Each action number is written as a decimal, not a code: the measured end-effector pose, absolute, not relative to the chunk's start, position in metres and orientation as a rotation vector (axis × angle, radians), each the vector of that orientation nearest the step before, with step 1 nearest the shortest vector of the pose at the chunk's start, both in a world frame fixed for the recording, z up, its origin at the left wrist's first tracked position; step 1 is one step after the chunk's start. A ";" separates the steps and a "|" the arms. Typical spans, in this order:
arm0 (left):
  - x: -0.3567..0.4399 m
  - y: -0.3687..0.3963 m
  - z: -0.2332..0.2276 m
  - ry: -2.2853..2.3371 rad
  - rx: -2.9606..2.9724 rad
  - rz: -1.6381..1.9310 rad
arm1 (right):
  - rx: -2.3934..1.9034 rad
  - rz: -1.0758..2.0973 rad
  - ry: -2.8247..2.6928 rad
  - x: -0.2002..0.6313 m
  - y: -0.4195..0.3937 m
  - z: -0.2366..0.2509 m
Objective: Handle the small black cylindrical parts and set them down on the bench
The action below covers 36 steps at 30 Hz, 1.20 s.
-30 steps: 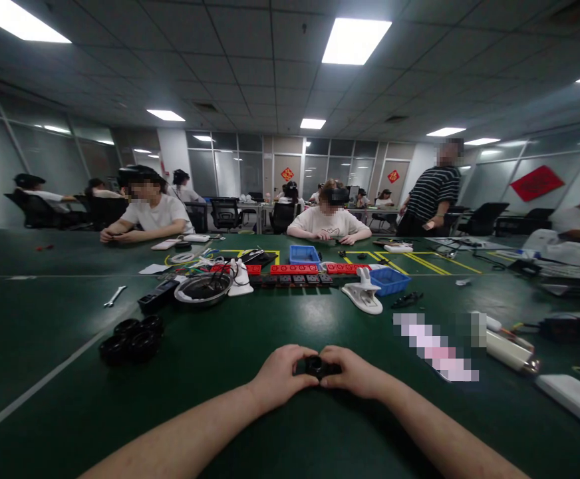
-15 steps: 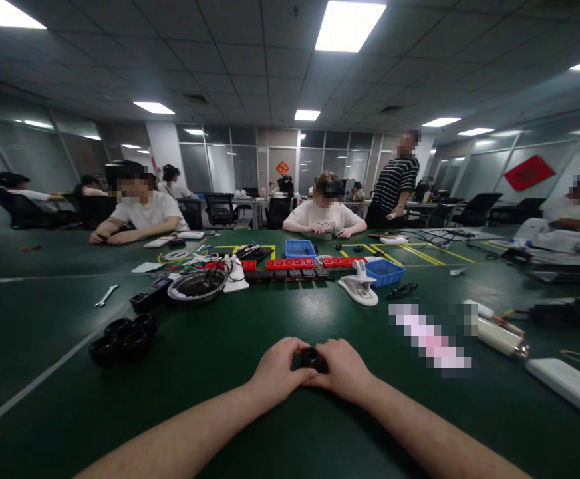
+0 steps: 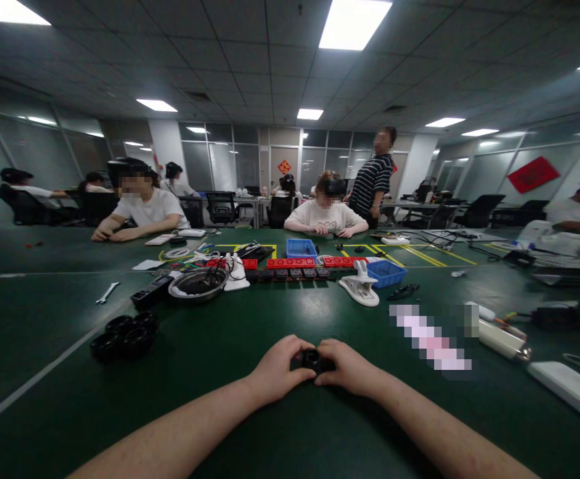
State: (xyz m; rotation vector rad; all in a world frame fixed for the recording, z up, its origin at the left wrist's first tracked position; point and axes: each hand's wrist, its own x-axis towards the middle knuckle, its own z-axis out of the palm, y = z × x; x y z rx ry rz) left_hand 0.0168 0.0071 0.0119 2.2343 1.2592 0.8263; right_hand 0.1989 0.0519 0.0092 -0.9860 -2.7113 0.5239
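Observation:
My left hand and my right hand meet over the green table and together grip a small black round part between their fingertips. The part sits low, just above or on the table surface; most of it is hidden by my fingers. A cluster of similar black rings lies to the left, well apart from my hands.
A metal bowl, red and black blocks, blue bins, a white clamp-like piece and a wrench lie mid-table. A white cylinder lies at right. People sit across; one stands in a striped shirt.
My hands stay closed on the black part, shifting only slightly. The standing person in the striped shirt has walked left behind the seated person.

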 end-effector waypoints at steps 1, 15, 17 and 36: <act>0.018 0.006 0.011 1.292 2.220 0.834 | -1.029 0.442 -2.707 0.197 0.051 0.008; 0.016 0.006 0.017 1.239 2.196 0.809 | -0.934 0.730 -2.579 0.195 0.049 0.012; 0.017 0.006 0.017 1.252 2.193 0.805 | -1.046 0.650 -2.557 0.192 0.048 0.008; 0.018 0.005 0.014 1.259 2.242 0.783 | -0.835 0.958 -2.618 0.204 0.057 0.021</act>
